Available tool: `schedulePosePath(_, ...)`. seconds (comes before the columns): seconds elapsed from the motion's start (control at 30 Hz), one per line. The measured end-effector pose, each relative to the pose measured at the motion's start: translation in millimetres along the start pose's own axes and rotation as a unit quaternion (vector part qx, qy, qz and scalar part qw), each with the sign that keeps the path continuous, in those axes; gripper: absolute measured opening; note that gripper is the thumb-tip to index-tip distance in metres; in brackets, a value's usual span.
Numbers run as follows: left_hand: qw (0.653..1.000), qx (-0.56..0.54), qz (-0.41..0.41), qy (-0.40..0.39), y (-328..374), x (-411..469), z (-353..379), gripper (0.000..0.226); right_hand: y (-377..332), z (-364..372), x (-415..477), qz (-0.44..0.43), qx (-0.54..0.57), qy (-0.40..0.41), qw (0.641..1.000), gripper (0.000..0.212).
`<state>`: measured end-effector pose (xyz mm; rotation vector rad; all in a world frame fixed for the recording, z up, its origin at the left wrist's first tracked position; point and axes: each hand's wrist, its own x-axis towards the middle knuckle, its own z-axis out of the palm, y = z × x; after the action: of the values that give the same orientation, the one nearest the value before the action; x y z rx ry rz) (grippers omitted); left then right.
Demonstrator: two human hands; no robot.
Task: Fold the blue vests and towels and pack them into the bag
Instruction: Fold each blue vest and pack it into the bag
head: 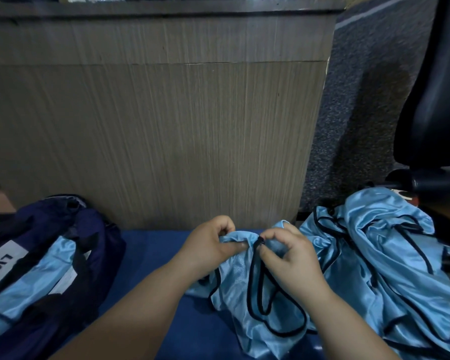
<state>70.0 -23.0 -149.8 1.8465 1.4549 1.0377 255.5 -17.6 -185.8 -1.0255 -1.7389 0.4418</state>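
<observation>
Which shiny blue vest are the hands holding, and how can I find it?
Below the big wooden panel is a dark blue surface. The vest lies in its middle, between the navy bag and the heap of vests. Only this one is pinched by the left hand and right hand.

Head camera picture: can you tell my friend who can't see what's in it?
The left hand and right hand pinch the top edge of a light blue vest with black trim. A navy bag holding blue fabric sits left; more vests are piled right.
</observation>
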Motion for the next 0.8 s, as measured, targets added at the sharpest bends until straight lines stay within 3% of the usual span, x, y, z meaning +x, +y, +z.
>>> schedulePosePath(0.3,0.992,0.127,0.002,-0.01,28,9,-53,0.027,-42,-19,31,0.048,0.068,-0.053,0.995,0.025)
schedulePosePath(0.57,0.977,0.187,0.011,0.099,94,2,-173,0.027,-117,-86,101,0.048,0.181,0.057,0.981,0.034)
schedulePosePath(0.8,0.954,0.228,0.034,0.19,157,-22,-262,0.036,-198,-126,143,0.017,0.153,0.102,0.983,0.038)
